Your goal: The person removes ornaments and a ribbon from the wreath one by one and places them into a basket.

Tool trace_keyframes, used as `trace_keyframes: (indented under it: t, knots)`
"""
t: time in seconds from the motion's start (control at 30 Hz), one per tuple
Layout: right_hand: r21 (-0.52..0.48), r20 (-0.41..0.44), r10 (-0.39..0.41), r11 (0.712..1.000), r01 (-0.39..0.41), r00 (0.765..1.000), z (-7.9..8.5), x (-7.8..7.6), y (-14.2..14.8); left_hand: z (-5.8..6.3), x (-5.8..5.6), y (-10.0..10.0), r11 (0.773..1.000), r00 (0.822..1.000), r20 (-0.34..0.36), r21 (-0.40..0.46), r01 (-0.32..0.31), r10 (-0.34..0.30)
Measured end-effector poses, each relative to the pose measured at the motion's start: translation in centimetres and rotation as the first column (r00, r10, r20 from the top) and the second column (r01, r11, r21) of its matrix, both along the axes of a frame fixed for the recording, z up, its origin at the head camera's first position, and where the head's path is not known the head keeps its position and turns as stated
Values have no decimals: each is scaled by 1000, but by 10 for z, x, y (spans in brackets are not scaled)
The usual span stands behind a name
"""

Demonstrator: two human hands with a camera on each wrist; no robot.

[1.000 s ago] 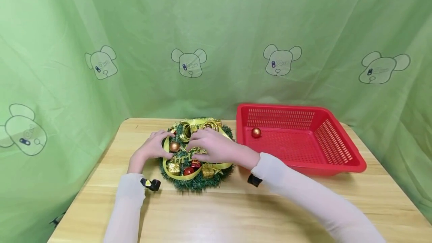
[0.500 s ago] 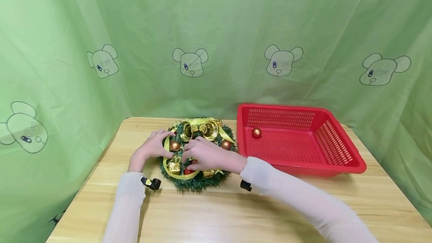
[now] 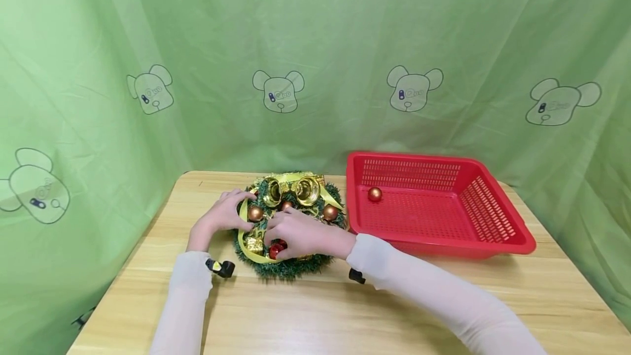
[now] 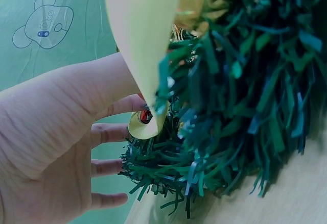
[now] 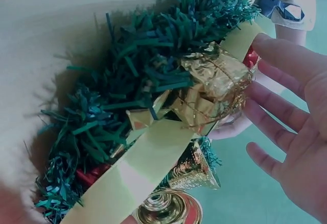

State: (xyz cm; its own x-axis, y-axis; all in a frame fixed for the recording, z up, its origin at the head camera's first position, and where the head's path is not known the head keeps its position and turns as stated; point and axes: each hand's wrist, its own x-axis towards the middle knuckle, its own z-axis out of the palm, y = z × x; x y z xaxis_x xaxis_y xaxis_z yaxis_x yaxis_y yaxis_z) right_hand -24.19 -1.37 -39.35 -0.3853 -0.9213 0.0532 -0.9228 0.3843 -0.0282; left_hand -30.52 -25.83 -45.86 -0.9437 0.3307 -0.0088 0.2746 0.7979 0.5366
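A green tinsel Christmas wreath [image 3: 281,272] lies on the table, with yellow ribbon [image 4: 140,35], gold bells [image 3: 308,190] and bronze balls. My left hand [image 3: 224,215] rests against its left side beside a bronze ball [image 3: 255,213]; in the left wrist view its fingers stretch out to the tinsel edge. My right hand [image 3: 303,234] reaches over the front of the wreath, thumb and forefinger on either side of a shiny red ball [image 3: 276,251]. The right wrist view shows a gold gift box [image 5: 219,81] by its fingertips; the ball is mostly hidden there.
A red plastic basket [image 3: 493,247] with slotted sides stands at the right, holding one loose bronze ball [image 3: 374,194]. Wooden tabletop [image 3: 286,322] extends in front of the wreath. Green curtain [image 3: 335,26] hangs behind and at the sides.
My right hand has moved left and toward me, from the middle of the wreath to the red ball at its front, uncovering the bells and bronze balls. The left hand stays put.
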Motion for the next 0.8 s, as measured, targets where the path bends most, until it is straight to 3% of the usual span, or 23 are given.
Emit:
trace_keyframes:
  t: [0.5, 0.8]
  knots:
    - [90, -7, -43, 995, 44, 999, -6, -3, 0, 1, 1, 0, 1000, 1000, -7, 10, 5, -5]
    - [91, -2, -42, 995, 42, 999, -8, -3, -1, 0, 1, 0, 1000, 1000, 1, 11, 3, -3]
